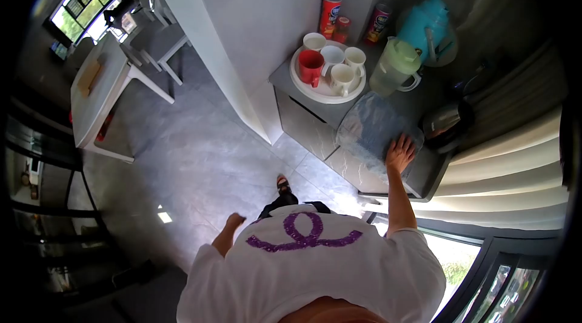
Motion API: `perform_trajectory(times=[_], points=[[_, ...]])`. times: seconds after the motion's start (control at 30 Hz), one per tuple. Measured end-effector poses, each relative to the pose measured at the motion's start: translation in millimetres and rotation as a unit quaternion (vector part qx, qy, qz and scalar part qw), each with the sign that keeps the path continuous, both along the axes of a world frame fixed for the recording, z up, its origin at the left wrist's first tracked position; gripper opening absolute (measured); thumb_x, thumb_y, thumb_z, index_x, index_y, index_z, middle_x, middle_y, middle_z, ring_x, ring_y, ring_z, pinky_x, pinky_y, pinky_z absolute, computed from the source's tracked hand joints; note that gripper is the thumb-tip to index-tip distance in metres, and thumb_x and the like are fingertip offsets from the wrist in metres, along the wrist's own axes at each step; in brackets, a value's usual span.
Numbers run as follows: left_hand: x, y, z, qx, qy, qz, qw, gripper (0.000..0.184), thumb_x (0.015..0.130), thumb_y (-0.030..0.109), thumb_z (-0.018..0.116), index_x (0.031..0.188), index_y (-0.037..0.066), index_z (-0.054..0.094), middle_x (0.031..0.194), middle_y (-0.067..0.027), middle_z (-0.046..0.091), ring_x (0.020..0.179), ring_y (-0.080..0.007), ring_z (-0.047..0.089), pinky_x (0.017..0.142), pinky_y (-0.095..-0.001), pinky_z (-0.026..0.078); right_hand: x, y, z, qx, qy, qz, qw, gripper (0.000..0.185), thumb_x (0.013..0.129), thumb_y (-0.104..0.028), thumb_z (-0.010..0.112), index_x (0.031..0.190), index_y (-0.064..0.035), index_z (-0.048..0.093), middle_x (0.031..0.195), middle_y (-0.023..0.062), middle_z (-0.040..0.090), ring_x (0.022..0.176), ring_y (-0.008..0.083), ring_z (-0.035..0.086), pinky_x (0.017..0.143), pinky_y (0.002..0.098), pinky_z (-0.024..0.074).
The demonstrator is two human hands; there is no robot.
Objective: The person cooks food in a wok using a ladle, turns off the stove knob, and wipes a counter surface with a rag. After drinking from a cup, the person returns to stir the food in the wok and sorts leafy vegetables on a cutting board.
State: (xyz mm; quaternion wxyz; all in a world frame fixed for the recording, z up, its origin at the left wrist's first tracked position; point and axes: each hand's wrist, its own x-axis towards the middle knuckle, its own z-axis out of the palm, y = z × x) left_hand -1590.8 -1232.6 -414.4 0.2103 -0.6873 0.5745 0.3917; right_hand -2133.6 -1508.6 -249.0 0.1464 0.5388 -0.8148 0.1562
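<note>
My right hand (401,153) lies with its fingers spread on a blue-grey, wrinkled sheet or cloth (371,126), which covers the front part of a dark cabinet top (433,168). My left hand (235,221) hangs low at my side, above the floor; its fingers are too small and dark to make out. Behind the sheet, a round white tray (330,99) carries a red mug (311,66) and several white cups (342,77). A clear pitcher with a pale green lid (391,71) stands to the tray's right.
A teal jug (424,26), a metal kettle (441,121), a red canister (330,13) and a dark canister (378,22) are on the cabinet. Pale curtains (515,168) hang at the right. At the far left is a white table (100,89) with chairs (159,41).
</note>
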Motion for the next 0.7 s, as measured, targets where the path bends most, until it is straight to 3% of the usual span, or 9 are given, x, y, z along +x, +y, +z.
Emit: perform_trajectory(times=[0.03, 0.1, 0.17, 0.3, 0.4, 0.5, 0.57, 0.63, 0.7], points=[[0, 12, 9, 0.013, -0.023, 0.166, 0.986, 0.034, 0.074, 0.036, 0.055, 0.092, 0.007, 0.061, 0.078, -0.0165, 0.062, 0.072, -0.0303, 0.061, 0.064, -0.0408, 0.048, -1, -1, -3, -0.001, 0.019, 0.0, 1.0, 0.046, 0.085, -0.036, 0.04, 0.124, -0.0135, 0.042, 0.129, 0.0115, 0.039, 0.118, 0.036, 0.033, 0.097, 0.0475, 0.0233], [59, 76, -175, -0.09, -0.035, -0.21, 0.973, 0.026, 0.076, 0.031, 0.057, 0.091, 0.009, 0.059, 0.074, -0.0135, 0.062, 0.063, -0.0264, 0.061, 0.059, -0.042, 0.047, -3, 1, -6, -0.004, 0.036, -0.006, 0.999, 0.045, 0.084, -0.035, 0.04, 0.124, -0.0133, 0.042, 0.129, 0.0116, 0.039, 0.117, 0.0361, 0.034, 0.097, 0.0477, 0.0237], [53, 75, -151, -0.04, 0.041, -0.005, 0.998, 0.026, 0.077, 0.031, 0.056, 0.091, 0.009, 0.058, 0.074, -0.0125, 0.062, 0.062, -0.0254, 0.06, 0.058, -0.0409, 0.047, -3, 0, -7, -0.001, 0.004, 0.013, 1.0, 0.046, 0.082, -0.034, 0.044, 0.124, -0.013, 0.043, 0.13, 0.0112, 0.038, 0.118, 0.0366, 0.033, 0.097, 0.0495, 0.0233], [40, 47, -132, -0.023, 0.113, 0.118, 0.986, 0.025, 0.078, 0.031, 0.055, 0.091, 0.009, 0.057, 0.073, -0.0105, 0.061, 0.061, -0.0235, 0.06, 0.057, -0.0386, 0.046, 16, -23, 25, 0.076, -0.037, -0.049, 0.995, 0.045, 0.079, -0.028, 0.05, 0.12, -0.0114, 0.046, 0.123, 0.0117, 0.046, 0.111, 0.0348, 0.042, 0.093, 0.0453, 0.0317], [30, 8, -104, -0.023, 0.202, 0.212, 0.956, 0.024, 0.079, 0.031, 0.054, 0.091, 0.01, 0.056, 0.073, -0.009, 0.061, 0.061, -0.022, 0.06, 0.056, -0.0369, 0.045, 48, -53, 41, 0.033, -0.164, 0.117, 0.979, 0.04, 0.074, -0.018, 0.053, 0.114, -0.0122, 0.052, 0.101, 0.0142, 0.058, 0.092, 0.0314, 0.055, 0.08, 0.0398, 0.043], [27, -44, -53, -0.01, 0.336, 0.344, 0.876, 0.024, 0.08, 0.031, 0.054, 0.091, 0.01, 0.055, 0.073, -0.0075, 0.061, 0.06, -0.0205, 0.059, 0.055, -0.0353, 0.045, 81, -113, 38, 0.014, -0.334, 0.182, 0.925, 0.047, 0.07, -0.016, 0.057, 0.116, -0.0139, 0.05, 0.079, 0.0157, 0.061, 0.073, 0.0284, 0.059, 0.071, 0.0363, 0.0467], [18, -84, 2, -0.008, 0.339, 0.487, 0.805, 0.023, 0.081, 0.031, 0.053, 0.091, 0.01, 0.055, 0.073, -0.0065, 0.061, 0.06, -0.0196, 0.059, 0.055, -0.0341, 0.044, 93, -150, 37, -0.046, -0.306, 0.223, 0.924, 0.048, 0.07, -0.013, 0.056, 0.118, -0.0098, 0.048, 0.073, 0.0132, 0.06, 0.064, 0.0238, 0.059, 0.06, 0.0319, 0.048], [5, -115, 49, -0.042, 0.308, 0.604, 0.734, 0.025, 0.081, 0.029, 0.051, 0.096, 0.009, 0.054, 0.078, -0.007, 0.062, 0.063, -0.0194, 0.06, 0.057, -0.0315, 0.043, 90, -199, 9, -0.059, -0.392, 0.194, 0.897, 0.049, 0.071, -0.013, 0.055, 0.119, -0.0062, 0.046, 0.069, 0.0099, 0.06, 0.054, 0.0186, 0.058, 0.047, 0.0297, 0.0465], [-3, -129, 78, -0.102, 0.327, 0.611, 0.714, 0.028, 0.081, 0.027, 0.05, 0.101, 0.008, 0.053, 0.082, -0.0073, 0.062, 0.067, -0.0186, 0.061, 0.057, -0.0318, 0.044, 108, -201, 52, -0.014, -0.505, 0.147, 0.851, 0.046, 0.07, -0.015, 0.057, 0.114, -0.005, 0.049, 0.067, 0.0103, 0.06, 0.052, 0.0195, 0.058, 0.044, 0.0304, 0.0466]])
